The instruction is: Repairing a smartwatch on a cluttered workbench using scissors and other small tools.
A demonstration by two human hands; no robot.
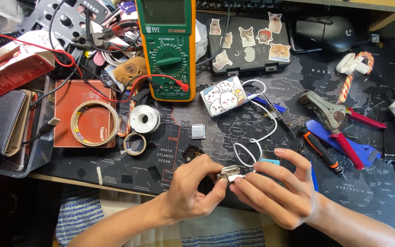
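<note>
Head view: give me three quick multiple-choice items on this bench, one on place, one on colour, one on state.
1. Where is the multimeter?
A. far edge, left of centre
B. near right corner
C. inside the clear bin

2. What colour is the cable that runs to the hands?
A. black
B. white
C. green

3. What are the hands doing?
A. resting flat
B. both pinching one small metal part
C. lifting the pliers

Answers:
1 A, it stands above the solder spool.
2 B, white loops.
3 B, left hand and right hand meet on it.
</note>
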